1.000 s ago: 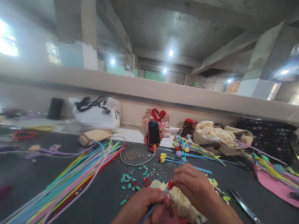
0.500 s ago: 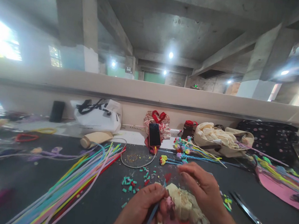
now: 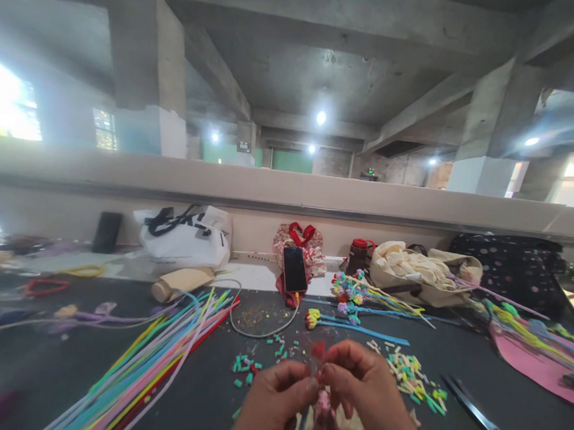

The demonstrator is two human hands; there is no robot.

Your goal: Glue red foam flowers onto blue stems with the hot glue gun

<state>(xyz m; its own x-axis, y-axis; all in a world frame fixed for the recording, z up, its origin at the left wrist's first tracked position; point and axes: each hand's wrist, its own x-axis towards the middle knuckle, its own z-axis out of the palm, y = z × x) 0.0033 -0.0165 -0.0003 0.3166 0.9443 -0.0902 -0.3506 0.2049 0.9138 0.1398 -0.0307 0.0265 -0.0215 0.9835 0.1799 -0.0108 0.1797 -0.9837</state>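
Note:
My left hand (image 3: 275, 396) pinches a thin blue-grey stem (image 3: 303, 420) that looks like a pipe cleaner, held upright over the dark table. At its top shows a small red piece (image 3: 318, 349). My right hand (image 3: 372, 391) has thumb and forefinger closed at the red piece, touching the left fingertips. Between and below the hands is a pink object (image 3: 325, 423), perhaps a glue gun, partly hidden by them. Cream cloth lies under the hands, mostly covered.
A bundle of coloured pipe cleaners (image 3: 156, 364) lies left. Cut bits (image 3: 411, 377) are scattered right, with scissors (image 3: 482, 416) beyond them. Finished-looking flower stems (image 3: 357, 328), a charging phone (image 3: 295, 270), a white bag (image 3: 183, 237) and a bottle (image 3: 359, 257) stand further back.
My right hand has come down and left from beside the stem, and its fingers have closed at the red piece. My left hand keeps hold of the stem. The view has tilted slightly upward.

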